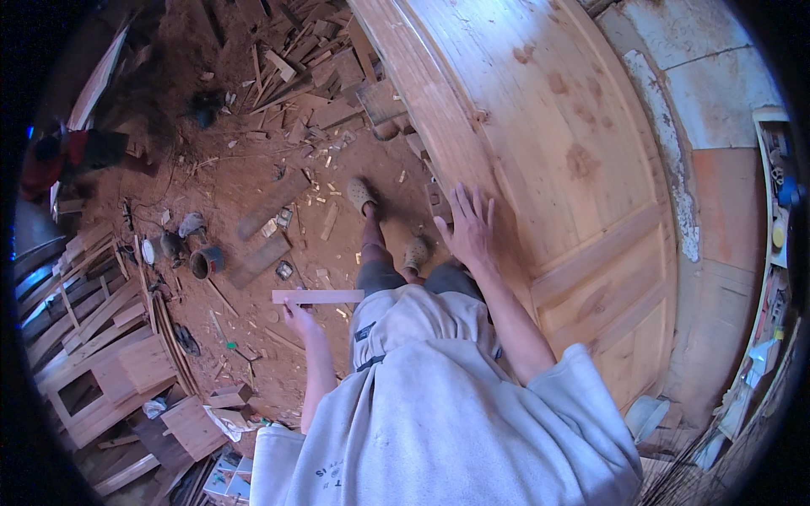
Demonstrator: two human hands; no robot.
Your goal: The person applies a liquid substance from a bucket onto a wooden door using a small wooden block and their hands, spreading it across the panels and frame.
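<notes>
A short, pale strip of wood (325,297) lies crosswise in my left hand (297,316), whose fingers are closed on its left end. The strip is held level, left of my waist, above the floor. With fingers spread, my right hand (470,232) rests along the near edge of a large panelled wooden door (553,110). Nothing shows in that hand. Light wood with dark knots makes up the door, and it lies flat on my right. The surface beneath it is mostly hidden.
Heaped wood offcuts (329,67) lie on the brown floor ahead. To the left stand a small bucket (206,261) and loose planks (274,257). Stacked boards (101,363) fill the lower left. Beyond the door, a cluttered shelf (774,244) runs along the right wall.
</notes>
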